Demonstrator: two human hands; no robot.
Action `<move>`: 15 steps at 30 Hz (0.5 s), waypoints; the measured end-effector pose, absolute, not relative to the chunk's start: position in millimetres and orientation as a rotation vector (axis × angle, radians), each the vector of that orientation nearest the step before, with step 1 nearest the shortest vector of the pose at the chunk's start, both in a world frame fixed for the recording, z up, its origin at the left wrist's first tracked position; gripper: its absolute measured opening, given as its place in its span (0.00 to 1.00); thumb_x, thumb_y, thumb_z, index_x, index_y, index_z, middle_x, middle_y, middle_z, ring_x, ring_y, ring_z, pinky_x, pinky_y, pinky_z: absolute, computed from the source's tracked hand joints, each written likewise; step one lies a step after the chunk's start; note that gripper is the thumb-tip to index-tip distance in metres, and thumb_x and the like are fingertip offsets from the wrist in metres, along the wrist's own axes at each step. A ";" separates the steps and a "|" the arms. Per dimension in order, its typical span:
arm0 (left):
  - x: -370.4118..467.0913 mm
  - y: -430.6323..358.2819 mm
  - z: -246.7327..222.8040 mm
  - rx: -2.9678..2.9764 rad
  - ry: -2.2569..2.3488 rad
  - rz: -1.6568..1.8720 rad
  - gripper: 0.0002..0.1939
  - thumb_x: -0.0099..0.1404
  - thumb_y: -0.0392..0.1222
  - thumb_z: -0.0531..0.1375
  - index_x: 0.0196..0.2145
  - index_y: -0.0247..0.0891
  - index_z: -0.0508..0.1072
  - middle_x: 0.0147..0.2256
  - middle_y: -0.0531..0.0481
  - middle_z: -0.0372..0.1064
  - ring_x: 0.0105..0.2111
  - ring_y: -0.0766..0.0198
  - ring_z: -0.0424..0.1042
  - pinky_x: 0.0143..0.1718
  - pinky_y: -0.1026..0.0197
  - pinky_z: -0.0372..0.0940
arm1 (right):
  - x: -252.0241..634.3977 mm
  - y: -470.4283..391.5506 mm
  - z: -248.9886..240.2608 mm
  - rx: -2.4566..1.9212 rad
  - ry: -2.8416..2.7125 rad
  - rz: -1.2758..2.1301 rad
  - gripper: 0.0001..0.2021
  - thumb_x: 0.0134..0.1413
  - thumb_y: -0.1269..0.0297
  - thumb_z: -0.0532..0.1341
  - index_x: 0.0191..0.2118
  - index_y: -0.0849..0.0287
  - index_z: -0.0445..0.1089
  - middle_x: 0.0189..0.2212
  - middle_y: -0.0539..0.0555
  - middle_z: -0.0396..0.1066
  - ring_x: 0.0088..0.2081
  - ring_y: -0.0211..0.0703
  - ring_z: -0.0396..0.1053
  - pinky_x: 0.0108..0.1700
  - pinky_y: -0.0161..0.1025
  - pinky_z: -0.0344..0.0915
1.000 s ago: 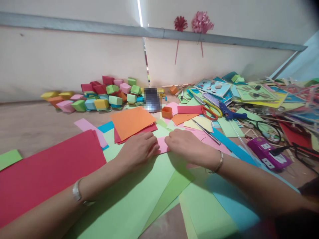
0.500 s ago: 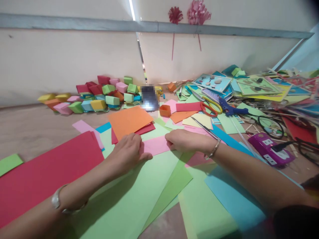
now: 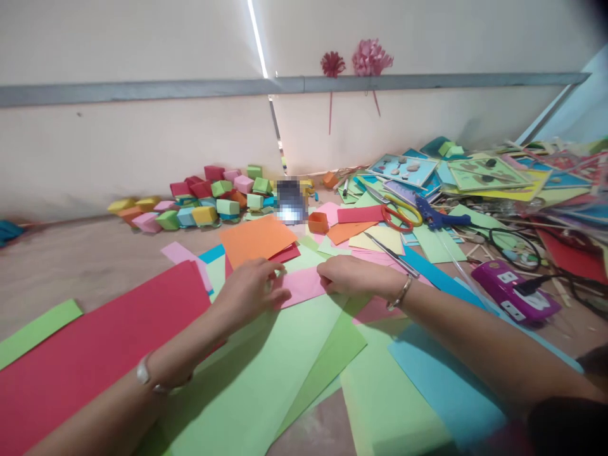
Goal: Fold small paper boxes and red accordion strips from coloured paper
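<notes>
Nearest me, pale green sheets [image 3: 251, 373] cover much of the desk [image 3: 316, 427], with a blue sheet [image 3: 441, 373] to the right and a big red sheet [image 3: 109, 354] to the left, a green strip [image 3: 42, 329] over its far edge. The pink strip [image 3: 301, 285] lies on the pale green paper, between the two hands. The left hand [image 3: 256, 285] is at its left end, thumb and fingers parted; the right hand [image 3: 344, 275] is curled closed on its other end.

Just beyond sit an orange sheet [image 3: 256, 239], a small open orange box [image 3: 318, 222] and, rightward, a silver pen-like tool [image 3: 392, 253], scissors [image 3: 399, 215], a blue glue gun [image 3: 439, 215] and a purple power strip [image 3: 515, 291]. Farther back, colourful folded paper blocks [image 3: 204, 196] are heaped left, framed pictures [image 3: 487, 174] right. Behind rises a pale wall [image 3: 142, 145] with a grey rail [image 3: 190, 87] and two paper flowers [image 3: 373, 58].

Compared with half a second ago, the left hand's fingers have loosened apart, while the right remains at its end. The whole view has tipped upward, and a dark blue thing [image 3: 9, 232] has come in at the left edge.
</notes>
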State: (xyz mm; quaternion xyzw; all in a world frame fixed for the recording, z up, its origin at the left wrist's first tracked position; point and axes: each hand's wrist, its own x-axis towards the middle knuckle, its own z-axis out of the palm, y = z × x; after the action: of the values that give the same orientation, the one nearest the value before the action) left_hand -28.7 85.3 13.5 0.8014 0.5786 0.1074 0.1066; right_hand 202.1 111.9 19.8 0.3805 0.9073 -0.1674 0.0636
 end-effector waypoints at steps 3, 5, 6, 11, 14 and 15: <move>-21.6 80.4 9.7 2.319 1.689 0.364 0.08 0.59 0.45 0.58 0.30 0.40 0.74 0.30 0.48 0.74 0.31 0.57 0.71 0.30 0.58 0.63 | 202.0 105.8 27.6 1.190 2.775 -0.384 0.03 0.56 0.72 0.60 0.35 0.61 0.71 0.30 0.55 0.72 0.31 0.40 0.67 0.27 0.35 0.49; -21.7 77.8 7.6 2.303 1.693 0.411 0.08 0.60 0.42 0.56 0.26 0.40 0.72 0.27 0.49 0.73 0.31 0.57 0.71 0.30 0.58 0.62 | 199.1 100.9 31.9 1.258 2.837 -0.262 0.04 0.57 0.71 0.61 0.39 0.62 0.71 0.32 0.56 0.72 0.33 0.42 0.67 0.28 0.36 0.50; -22.0 76.8 6.6 2.293 1.685 0.432 0.08 0.60 0.41 0.56 0.25 0.40 0.71 0.27 0.49 0.73 0.30 0.57 0.71 0.30 0.58 0.61 | 196.9 99.1 32.5 1.302 2.873 -0.213 0.06 0.58 0.70 0.62 0.41 0.62 0.71 0.33 0.57 0.72 0.34 0.43 0.67 0.29 0.36 0.51; -21.1 74.2 3.5 2.213 1.652 0.588 0.09 0.63 0.43 0.53 0.28 0.41 0.70 0.28 0.49 0.73 0.32 0.56 0.71 0.32 0.57 0.63 | 186.0 100.9 19.9 1.367 3.047 -0.065 0.16 0.60 0.65 0.61 0.53 0.60 0.69 0.47 0.61 0.69 0.45 0.48 0.64 0.38 0.39 0.55; -21.9 75.5 3.5 2.108 1.707 0.738 0.11 0.66 0.45 0.49 0.34 0.40 0.70 0.34 0.45 0.74 0.35 0.55 0.71 0.36 0.54 0.64 | 186.2 106.9 12.3 1.314 2.997 -0.170 0.18 0.55 0.64 0.66 0.52 0.58 0.71 0.44 0.58 0.73 0.45 0.49 0.64 0.36 0.39 0.52; -23.0 76.6 3.7 2.066 1.720 0.780 0.12 0.66 0.46 0.49 0.35 0.40 0.70 0.35 0.45 0.74 0.36 0.54 0.71 0.38 0.53 0.64 | 187.1 108.7 10.8 1.303 2.986 -0.220 0.14 0.54 0.65 0.66 0.48 0.57 0.73 0.40 0.56 0.74 0.43 0.48 0.65 0.35 0.39 0.51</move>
State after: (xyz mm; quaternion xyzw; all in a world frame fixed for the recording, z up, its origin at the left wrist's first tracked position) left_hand -23.0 76.6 3.7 0.7271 0.6056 0.2748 0.1704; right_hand 187.1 108.7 10.8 0.3983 0.9127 -0.0672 -0.0616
